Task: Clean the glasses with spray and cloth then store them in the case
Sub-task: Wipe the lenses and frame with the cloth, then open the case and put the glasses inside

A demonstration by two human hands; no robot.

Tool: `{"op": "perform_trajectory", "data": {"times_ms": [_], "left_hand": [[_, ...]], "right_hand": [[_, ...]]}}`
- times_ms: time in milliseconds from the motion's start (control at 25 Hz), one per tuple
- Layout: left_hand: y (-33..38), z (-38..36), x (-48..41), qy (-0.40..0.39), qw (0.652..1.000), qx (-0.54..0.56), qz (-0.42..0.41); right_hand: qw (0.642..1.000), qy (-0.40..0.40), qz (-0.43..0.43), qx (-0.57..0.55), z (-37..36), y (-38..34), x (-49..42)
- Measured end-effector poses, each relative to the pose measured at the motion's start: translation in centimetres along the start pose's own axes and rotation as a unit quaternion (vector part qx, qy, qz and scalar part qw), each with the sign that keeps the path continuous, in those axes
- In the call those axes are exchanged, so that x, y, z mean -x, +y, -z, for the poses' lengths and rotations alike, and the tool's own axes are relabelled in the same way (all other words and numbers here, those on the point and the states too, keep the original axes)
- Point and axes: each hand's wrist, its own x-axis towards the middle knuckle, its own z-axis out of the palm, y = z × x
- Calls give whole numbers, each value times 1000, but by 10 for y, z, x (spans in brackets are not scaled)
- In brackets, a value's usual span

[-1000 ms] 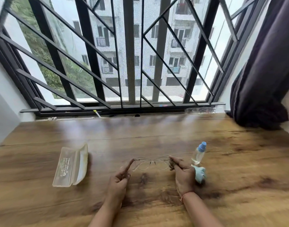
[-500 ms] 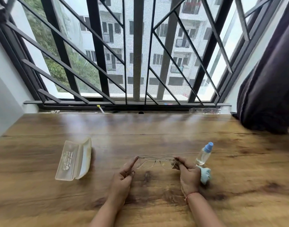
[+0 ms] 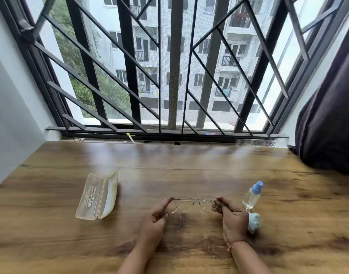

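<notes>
The glasses (image 3: 193,204) sit low over the desk (image 3: 189,165), perhaps touching it. The left grip (image 3: 152,220) pinches one hinge, the right grip (image 3: 232,220) the other. Thin frame, likely light and bendable, so best held at hinges, off lenses.

Glossy wood-grain table (image 3: 189,165), translucent plastic case (image 3: 97,195), thin metal-framed glasses (image 3: 193,203), clear plastic bottle (image 3: 251,198).

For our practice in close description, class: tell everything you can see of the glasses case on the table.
The glasses case is a long box of pale yellowish, see-through plastic. It lies open on the wooden table, two halves joined along a hinge, one bearing small dark print too blurred to read. It sits left of the left hand, apart from it; only the table touches it. The glasses are not in it.
</notes>
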Motion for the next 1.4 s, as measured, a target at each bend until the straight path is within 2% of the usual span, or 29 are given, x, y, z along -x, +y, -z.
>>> {"op": "perform_trajectory", "data": {"times_ms": [160,280,360,440,520,720,840,1400], "left_hand": [[-3,6,1,56,998,3,-9],[9,21,17,181,983,-30,-34],[21,38,32,308,939,-109,-110],[24,63,39,431,863,-207,-165],[19,86,36,506,824,-218,-130],[12,107,22,514,833,-203,-8],[15,109,17,517,846,-130,7],[4,131,3,566,813,-87,102]], "right_hand": [[1000,6,0,-18,-1,-2,1],[999,10,-5,-36,-1,-2,0],[999,5,-9,-46,0,-1,-1],[999,-2,-9,-50,0,-1,-1],[999,-5,-6,-47,0,-2,-1],[1000,-1,1,-24,0,-4,0],[1000,-3,6,-27,0,-4,1],[998,-22,0,-58,0,-4,0]]}}
